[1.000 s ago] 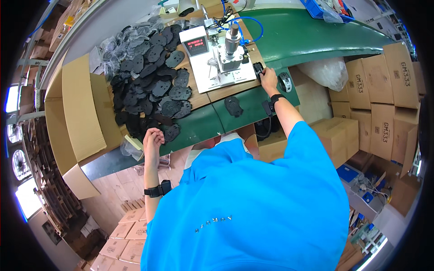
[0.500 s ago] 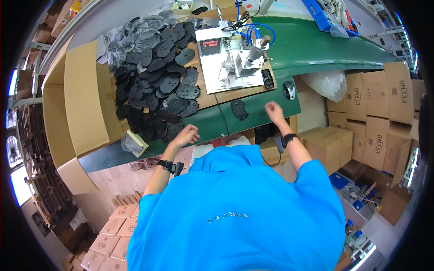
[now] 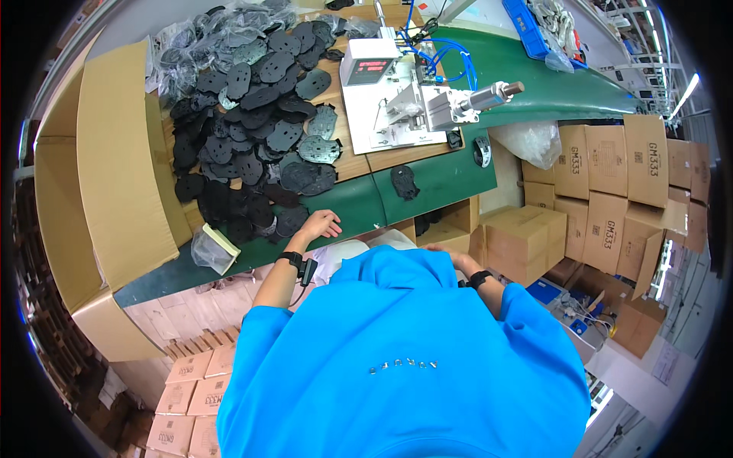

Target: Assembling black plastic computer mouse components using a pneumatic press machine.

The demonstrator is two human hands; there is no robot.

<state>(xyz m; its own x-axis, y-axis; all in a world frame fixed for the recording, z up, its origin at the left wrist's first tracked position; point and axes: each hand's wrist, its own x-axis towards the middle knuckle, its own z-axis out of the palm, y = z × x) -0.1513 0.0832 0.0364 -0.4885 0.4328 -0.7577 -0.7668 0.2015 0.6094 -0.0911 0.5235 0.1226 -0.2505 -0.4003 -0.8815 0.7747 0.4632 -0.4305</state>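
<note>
One black plate (image 3: pixel 405 183) is lying on the table (image 3: pixel 458 172); the left hand (image 3: pixel 319 224) is hanging near a black pile (image 3: pixel 259 137), grip loose, empty; the right hand's (image 3: pixel 454 257) half-hidden grip I cannot tell.

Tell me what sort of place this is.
Probably a small assembly workshop: many flat black parts lie heaped on a workbench, beside a machine with a red display, and cardboard cartons are stacked to the right.
</note>
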